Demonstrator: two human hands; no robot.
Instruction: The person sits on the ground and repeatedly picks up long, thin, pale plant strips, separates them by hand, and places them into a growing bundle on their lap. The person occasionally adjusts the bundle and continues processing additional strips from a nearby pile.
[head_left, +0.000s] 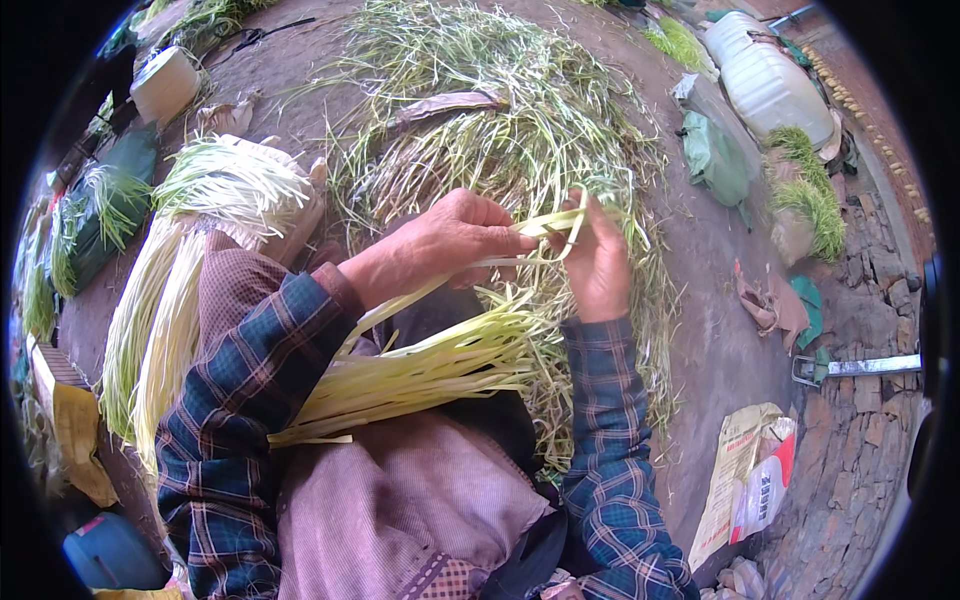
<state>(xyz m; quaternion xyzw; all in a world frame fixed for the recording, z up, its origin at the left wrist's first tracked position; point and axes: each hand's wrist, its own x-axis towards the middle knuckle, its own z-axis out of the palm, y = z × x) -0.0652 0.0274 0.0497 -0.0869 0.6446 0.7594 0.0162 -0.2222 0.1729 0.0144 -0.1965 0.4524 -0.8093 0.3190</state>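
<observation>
My left hand (454, 236) pinches a few pale yellow-green stalks (551, 223), which look like garlic chives, between thumb and fingers. My right hand (600, 259) grips the same stalks nearer their other end, and one strand loops down between the hands. Below them, a loose bunch of yellow-green stalks (427, 367) lies across my lap over a mauve apron (390, 510). To my left, long bundles of stalks (161, 315) hang from a low support, their white ends (240, 180) on top. Part of the lap bunch is hidden under my left sleeve.
A wide heap of loose leaves and trimmings (480, 135) covers the ground ahead. White plastic jugs (772, 82) and a green bag (712, 157) are at the far right. A printed paper sack (750, 480) lies lower right. A blue container (116, 551) stands lower left.
</observation>
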